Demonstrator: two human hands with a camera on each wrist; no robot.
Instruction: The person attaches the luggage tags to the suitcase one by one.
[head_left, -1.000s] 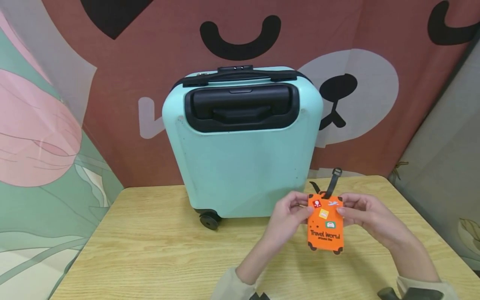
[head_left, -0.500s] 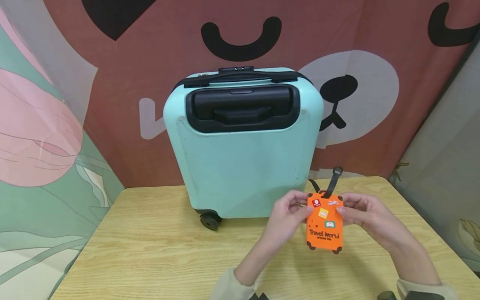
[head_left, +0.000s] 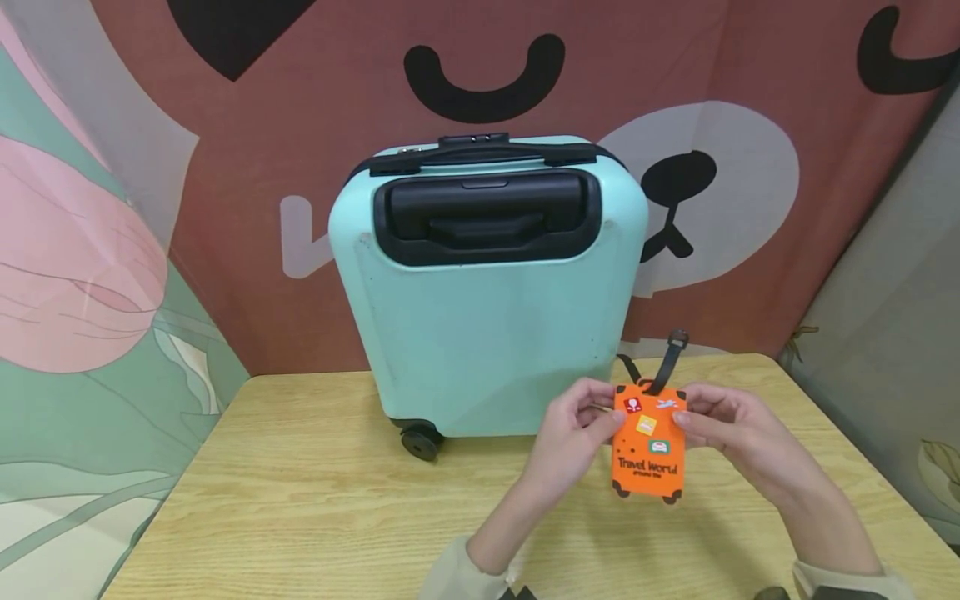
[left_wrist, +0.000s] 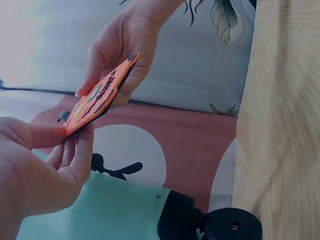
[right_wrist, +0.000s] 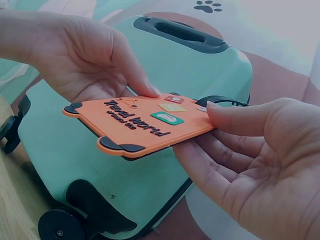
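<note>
An orange luggage tag (head_left: pixel 648 457), printed "Travel World" and shaped like a small suitcase, is held up over the table in front of the suitcase. My left hand (head_left: pixel 572 433) pinches its left edge, thumb on the printed face and fingers behind. On the opposite edge my right hand (head_left: pixel 738 427) grips it the same way. A black strap (head_left: pixel 666 367) with a buckle sticks up from the tag's top, its two ends apart. In the right wrist view the tag (right_wrist: pixel 137 125) lies nearly flat between both thumbs. Behind it stands the mint-green suitcase (head_left: pixel 480 333), upright.
The suitcase rests on a wooden table (head_left: pixel 300 517), with one black wheel (head_left: pixel 420 442) showing at its lower left. A top carry handle and a recessed black pull handle (head_left: pixel 487 217) face me. A printed cloth backdrop (head_left: pixel 247 208) hangs close behind the table.
Both hands keep their hold on the luggage tag. The tag has shifted very slightly up and to the left, and the view has drifted a little.
</note>
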